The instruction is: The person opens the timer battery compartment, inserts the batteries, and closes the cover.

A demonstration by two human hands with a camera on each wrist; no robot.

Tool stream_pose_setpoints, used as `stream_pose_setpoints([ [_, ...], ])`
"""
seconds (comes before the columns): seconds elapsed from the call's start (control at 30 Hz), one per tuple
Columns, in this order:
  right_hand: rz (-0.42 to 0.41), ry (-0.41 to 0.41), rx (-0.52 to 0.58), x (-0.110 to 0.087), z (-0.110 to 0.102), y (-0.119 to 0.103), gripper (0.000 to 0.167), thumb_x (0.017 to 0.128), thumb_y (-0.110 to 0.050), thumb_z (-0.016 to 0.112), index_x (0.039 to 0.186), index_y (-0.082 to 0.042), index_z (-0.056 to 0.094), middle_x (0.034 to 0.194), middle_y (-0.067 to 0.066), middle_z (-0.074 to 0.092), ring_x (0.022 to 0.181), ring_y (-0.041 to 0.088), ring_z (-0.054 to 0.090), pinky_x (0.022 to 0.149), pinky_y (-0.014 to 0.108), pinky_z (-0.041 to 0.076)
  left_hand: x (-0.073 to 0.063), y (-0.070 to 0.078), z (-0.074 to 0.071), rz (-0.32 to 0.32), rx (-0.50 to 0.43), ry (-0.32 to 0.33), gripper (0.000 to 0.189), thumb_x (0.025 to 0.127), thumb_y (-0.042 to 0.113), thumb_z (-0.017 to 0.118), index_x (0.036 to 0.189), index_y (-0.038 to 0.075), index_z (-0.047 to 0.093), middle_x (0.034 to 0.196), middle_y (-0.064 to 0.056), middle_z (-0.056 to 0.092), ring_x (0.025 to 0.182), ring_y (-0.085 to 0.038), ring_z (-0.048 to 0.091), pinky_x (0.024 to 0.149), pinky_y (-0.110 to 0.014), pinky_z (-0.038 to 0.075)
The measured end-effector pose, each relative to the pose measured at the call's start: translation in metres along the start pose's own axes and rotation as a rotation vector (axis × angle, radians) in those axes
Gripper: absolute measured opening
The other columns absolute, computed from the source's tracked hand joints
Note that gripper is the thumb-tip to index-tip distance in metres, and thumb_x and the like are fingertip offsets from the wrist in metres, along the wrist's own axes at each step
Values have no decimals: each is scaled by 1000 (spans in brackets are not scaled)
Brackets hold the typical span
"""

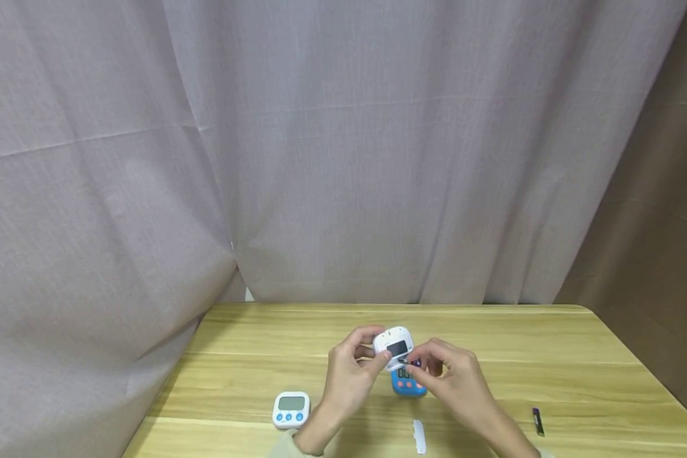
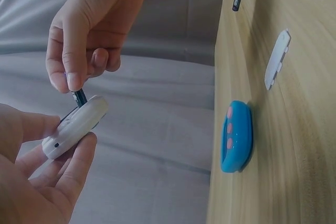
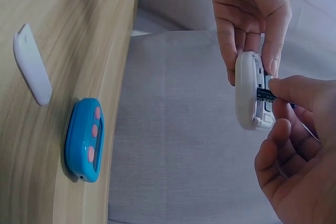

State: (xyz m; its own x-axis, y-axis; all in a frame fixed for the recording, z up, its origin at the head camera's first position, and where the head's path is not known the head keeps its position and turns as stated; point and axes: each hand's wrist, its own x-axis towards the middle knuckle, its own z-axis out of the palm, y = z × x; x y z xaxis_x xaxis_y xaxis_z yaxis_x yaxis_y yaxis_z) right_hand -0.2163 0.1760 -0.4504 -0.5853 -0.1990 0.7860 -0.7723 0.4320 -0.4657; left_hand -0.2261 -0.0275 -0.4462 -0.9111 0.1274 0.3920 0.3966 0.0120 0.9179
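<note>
My left hand [image 1: 348, 366] grips a white digital timer [image 1: 394, 343] by its edges, its back turned up with the battery slot uncovered. Between thumb and forefinger, my right hand [image 1: 455, 375] pinches a dark AAA-type battery [image 3: 266, 95]. One end of that battery sits in the slot, and the rest sticks out at an angle in the right wrist view. Both hands hold these above the table. Below them, a blue timer [image 2: 237, 137] with pink buttons rests on the wood, partly covered by the white timer in the head view.
A white battery cover [image 1: 419, 437] lies near the table's front. Off to the right is a second battery [image 1: 538, 422]. Another white timer [image 1: 291, 409] with blue buttons lies left of my left forearm. A grey curtain [image 1: 343, 159] hangs behind the table [image 1: 235, 356].
</note>
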Motion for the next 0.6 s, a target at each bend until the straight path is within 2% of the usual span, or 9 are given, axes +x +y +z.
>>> stream_pose_setpoints([
  [0.17,17,-25,19,-1,1,-2,37,72,7,92,93,-20,76,73,-12,62,64,4,53,51,17,44,0,0,0,5,-1,0,36,90,-2,79,124,5,71,111,-14,76,87,-14,74,79,-25,67],
  [0.43,48,-129,46,-2,0,-7,32,77,1,91,100,-19,81,82,-19,63,67,3,56,54,18,50,0,-1,1,22,7,-9,36,91,-1,78,125,6,71,112,-14,75,87,-12,73,79,-24,67],
  [0.6,6,-127,57,-4,2,-7,27,82,3,86,102,-15,81,82,-16,62,68,2,53,55,18,48,-1,-3,1,22,3,-14,36,91,-2,78,125,5,71,111,-14,74,87,-12,73,80,-25,67],
])
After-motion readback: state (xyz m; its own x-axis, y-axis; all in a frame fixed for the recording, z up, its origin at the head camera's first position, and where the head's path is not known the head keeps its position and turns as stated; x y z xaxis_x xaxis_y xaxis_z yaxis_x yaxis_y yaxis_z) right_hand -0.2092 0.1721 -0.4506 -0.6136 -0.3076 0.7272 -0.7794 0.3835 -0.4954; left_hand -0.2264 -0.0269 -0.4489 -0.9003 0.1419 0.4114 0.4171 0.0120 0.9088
